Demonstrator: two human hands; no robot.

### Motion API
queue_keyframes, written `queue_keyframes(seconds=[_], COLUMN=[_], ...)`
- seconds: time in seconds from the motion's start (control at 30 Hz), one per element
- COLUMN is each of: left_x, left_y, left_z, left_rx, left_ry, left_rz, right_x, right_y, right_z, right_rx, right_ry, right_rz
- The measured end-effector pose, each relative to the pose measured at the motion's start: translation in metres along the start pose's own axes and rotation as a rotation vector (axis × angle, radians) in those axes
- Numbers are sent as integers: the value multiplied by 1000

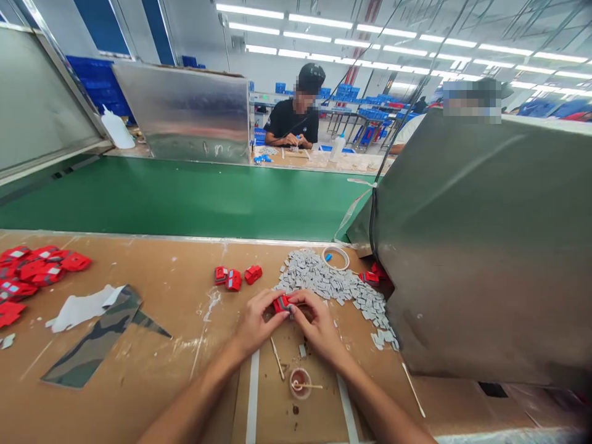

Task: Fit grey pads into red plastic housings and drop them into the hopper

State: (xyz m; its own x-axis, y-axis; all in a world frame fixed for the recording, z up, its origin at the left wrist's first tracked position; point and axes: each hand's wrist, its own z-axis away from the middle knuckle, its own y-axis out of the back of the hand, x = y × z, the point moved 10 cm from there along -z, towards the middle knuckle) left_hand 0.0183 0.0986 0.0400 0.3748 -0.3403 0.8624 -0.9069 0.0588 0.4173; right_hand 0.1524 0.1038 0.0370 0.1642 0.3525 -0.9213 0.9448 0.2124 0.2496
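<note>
Between the fingertips of both hands is a small red plastic part (280,303) with grey on it, perhaps a toy vehicle body. My left hand (259,317) pinches its left side, while my right hand (315,320) grips the right side; the fingers partly cover it. Just beyond lies a spread pile of small grey flat pieces (319,277). Below the hands stand a small cup (300,383) with a stick across it, a cotton swab (277,359) and one loose grey piece (302,351). A few similar red parts (234,280) sit to the left.
More red parts (32,271) are heaped at far left, near a camouflage-patterned sheet (99,339). A tape roll (335,258) lies by the grey pile. A large metal panel (485,246) blocks the right side. Beyond the green belt (185,194), a person (293,120) works.
</note>
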Motion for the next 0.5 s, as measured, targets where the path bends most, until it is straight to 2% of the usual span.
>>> queue_keyframes(seconds=[0.5], left_x=[5], left_y=[-11], left_z=[-1], left_rx=[-120], left_ry=[-55], left_rz=[-71], right_x=[11], right_y=[0], right_z=[0], right_rx=[-35], right_ry=[-105], right_rz=[-114])
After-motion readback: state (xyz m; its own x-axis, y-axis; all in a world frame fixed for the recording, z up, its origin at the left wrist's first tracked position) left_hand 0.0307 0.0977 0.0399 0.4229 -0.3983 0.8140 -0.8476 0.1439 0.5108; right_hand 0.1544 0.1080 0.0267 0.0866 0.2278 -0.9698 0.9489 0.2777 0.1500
